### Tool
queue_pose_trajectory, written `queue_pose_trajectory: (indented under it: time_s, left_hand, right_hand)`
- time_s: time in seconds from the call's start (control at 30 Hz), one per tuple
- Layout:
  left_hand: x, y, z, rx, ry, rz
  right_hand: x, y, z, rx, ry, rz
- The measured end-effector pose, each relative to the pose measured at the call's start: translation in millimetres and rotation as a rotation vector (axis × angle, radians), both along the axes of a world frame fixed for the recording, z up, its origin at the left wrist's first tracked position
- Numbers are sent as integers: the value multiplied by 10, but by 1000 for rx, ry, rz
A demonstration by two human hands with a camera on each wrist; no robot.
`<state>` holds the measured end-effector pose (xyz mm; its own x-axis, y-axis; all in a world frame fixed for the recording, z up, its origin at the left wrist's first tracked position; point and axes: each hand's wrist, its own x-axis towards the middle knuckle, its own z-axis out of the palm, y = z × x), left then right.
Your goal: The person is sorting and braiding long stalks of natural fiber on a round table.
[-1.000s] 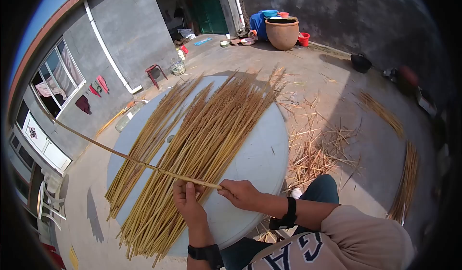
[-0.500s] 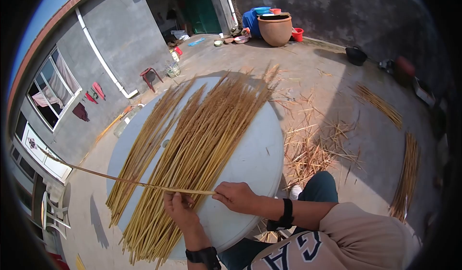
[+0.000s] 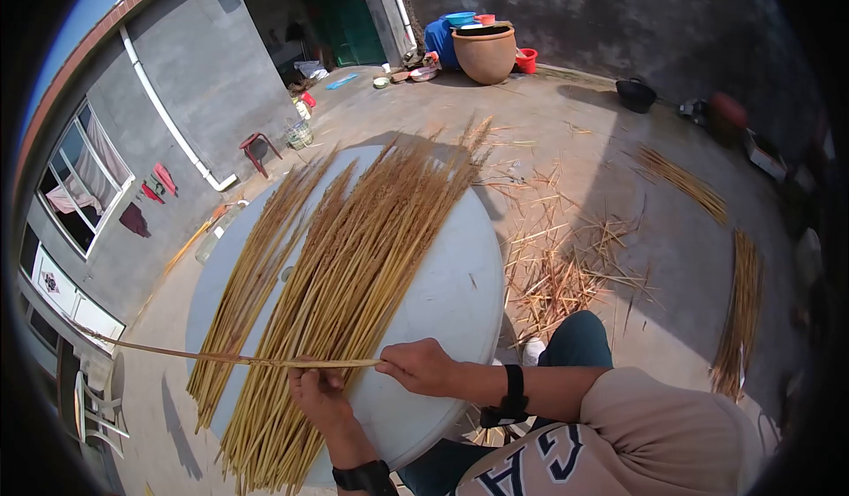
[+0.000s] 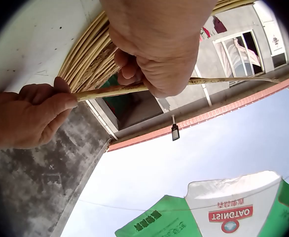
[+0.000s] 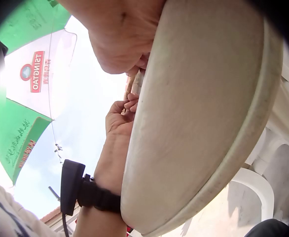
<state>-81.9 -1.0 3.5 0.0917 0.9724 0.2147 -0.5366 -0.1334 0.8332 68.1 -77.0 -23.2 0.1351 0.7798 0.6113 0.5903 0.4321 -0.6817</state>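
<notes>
A long dry stalk with a thin, drooping far end lies nearly level across the front of the head view. My right hand pinches its thick pale end. Further along, my left hand holds the same stalk between thumb and fingers, a short length of it showing between the hands. Under and beyond them, a wide row of similar stalks with brown feathery tops covers the round white table. A narrower row of stalks lies to its left. The left wrist view shows the right thumb pressed along the stalk end.
Broken straw litters the ground right of the table. Two stalk bundles lie farther right. A clay pot stands by the back wall, a small stool beyond the table. White chairs stand at left.
The held stalk has swung from a slant to nearly level, its thin far end dropping. My left hand has shifted along it, slightly farther from the right hand. The head view has turned a little right.
</notes>
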Motion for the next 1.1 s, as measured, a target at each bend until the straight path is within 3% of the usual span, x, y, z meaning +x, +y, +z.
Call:
queue_pose_trajectory:
  time_s: [0.13, 0.2, 0.33, 0.43, 0.53, 0.6, 0.63, 0.7, 0.73, 0.8, 0.83, 0.9, 1.1]
  left_hand:
    - [53, 17, -33, -59, -82, -74]
    - [71, -6, -67, -94, -90, -149]
    - [57, 0, -65, -56, 18, -160]
    - [42, -38, -14, -43, 26, -160]
    - [34, -101, 78, 76, 128, -285]
    - [-14, -132, 121, 170, 523, -832]
    - [-7, -120, 97, 171, 521, -832]
    - [-2, -97, 16, 118, 747, -964]
    - [5, -97, 4, 111, 750, -966]
    - [66, -81, 18, 105, 636, -519]
    - [94, -84, 30, 101, 640, -515]
    - [135, -98, 52, 28, 377, -242]
    - [90, -86, 48, 67, 356, -240]
  right_hand:
    - [18, 26, -6, -27, 17, 27]
    - [-1, 25, 28, -108, 263, 140]
    - [108, 80, 19, -353, 593, 175]
    - [116, 100, -21, -403, 643, 209]
    - [121, 99, -2, -463, 649, 142]
    - [123, 103, -10, -440, 632, 118]
    - [128, 105, -10, -418, 616, 94]
    - [132, 105, -3, -363, 569, 68]
    - [121, 97, -5, -309, 525, 43]
    - [101, 69, 12, -298, 478, 41]
    - [92, 58, 33, -281, 425, 38]
    - [66, 18, 115, -277, 381, 47]
    - [15, 24, 41, -191, 180, 70]
